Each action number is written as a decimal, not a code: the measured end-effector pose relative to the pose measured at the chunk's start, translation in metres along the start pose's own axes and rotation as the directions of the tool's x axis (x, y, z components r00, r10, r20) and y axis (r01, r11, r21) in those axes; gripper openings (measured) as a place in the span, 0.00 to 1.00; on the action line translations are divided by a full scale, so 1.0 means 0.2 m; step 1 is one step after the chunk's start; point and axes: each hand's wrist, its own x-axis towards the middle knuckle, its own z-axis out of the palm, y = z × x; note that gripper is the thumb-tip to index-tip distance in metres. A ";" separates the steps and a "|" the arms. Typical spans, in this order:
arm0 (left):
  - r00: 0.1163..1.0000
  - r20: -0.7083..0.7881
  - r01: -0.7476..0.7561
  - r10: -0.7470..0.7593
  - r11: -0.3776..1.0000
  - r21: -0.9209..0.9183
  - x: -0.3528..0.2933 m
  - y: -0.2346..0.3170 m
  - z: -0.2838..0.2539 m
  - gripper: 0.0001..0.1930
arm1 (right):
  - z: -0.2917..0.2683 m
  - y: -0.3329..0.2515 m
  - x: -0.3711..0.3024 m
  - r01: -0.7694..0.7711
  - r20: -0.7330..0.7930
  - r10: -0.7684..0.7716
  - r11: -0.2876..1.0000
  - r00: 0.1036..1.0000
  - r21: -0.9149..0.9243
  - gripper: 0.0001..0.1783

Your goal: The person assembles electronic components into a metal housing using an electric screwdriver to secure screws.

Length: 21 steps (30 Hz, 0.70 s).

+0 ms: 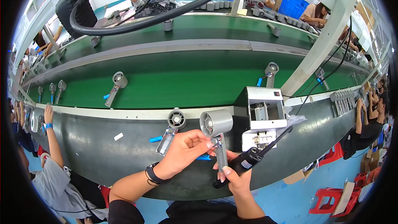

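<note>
Presently, the handheld grey fan (216,123) is held above the near desk (137,151), its round head uppermost and its handle pointing down, slightly tilted. The right hand (237,179) is clamped on the lower part of the handle, the thumb lying against it. A black cylindrical tool (244,164) lies slantwise at the same hand, its corded end directed up and to the right; how firmly it is gripped cannot be told. The left hand (186,150) has its thumb and fingertips at a small circuit board (216,142) near the top of the handle; whether they are closed on the board or on a wire cannot be told. A dark watch (154,174) is worn on the left wrist. Partly hidden behind the left hand is a blue piece (204,157).

To the left of the held unit, a second grey fan (177,119) lies on the desk, handle open, with a blue cylinder (156,139) beside it. A white slip (118,136) lies farther left. To the right stands a white and black machine (267,110). Beyond the desk edge, a green conveyor belt (186,79) carries further grey fans (120,80), spaced well apart around its middle.
</note>
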 end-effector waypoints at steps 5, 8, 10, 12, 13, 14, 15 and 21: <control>0.996 0.076 0.055 -0.055 0.998 0.005 0.01 0.02 0.01 0.13 | 0.00 -0.02 0.00 -0.021 0.034 0.021 1.000 0.999 -0.018 0.28; 0.994 0.087 0.064 -0.065 0.998 0.008 0.02 -0.03 0.00 0.15 | -0.01 -0.02 0.00 -0.086 0.059 0.080 0.990 0.995 0.112 0.30; 0.998 0.058 0.025 -0.026 1.000 0.012 0.02 -0.05 -0.01 0.15 | -0.02 0.00 -0.02 -0.010 -0.012 0.011 0.997 1.000 0.074 0.31; 1.000 0.010 0.004 -0.004 1.000 0.011 0.04 -0.08 -0.05 0.13 | -0.08 -0.04 -0.03 0.097 -0.102 -0.093 0.995 0.990 0.037 0.35; 0.999 -0.030 0.030 -0.028 0.997 0.064 0.04 -0.07 -0.05 0.12 | -0.10 -0.08 -0.02 0.202 -0.131 -0.193 0.978 0.972 0.055 0.35; 0.996 -0.063 0.063 -0.055 0.991 0.116 0.05 -0.05 -0.03 0.11 | -0.12 -0.14 -0.02 0.307 -0.170 -0.293 0.950 0.941 0.064 0.37; 0.997 -0.049 0.069 -0.064 0.992 0.106 0.04 -0.08 -0.05 0.11 | -0.15 -0.19 0.00 0.423 -0.207 -0.410 0.906 0.888 0.024 0.37; 0.988 -0.056 0.156 -0.145 0.901 0.405 0.01 -0.31 -0.11 0.11 | -0.25 -0.43 0.14 0.768 -0.215 -0.815 0.579 0.538 -0.273 0.36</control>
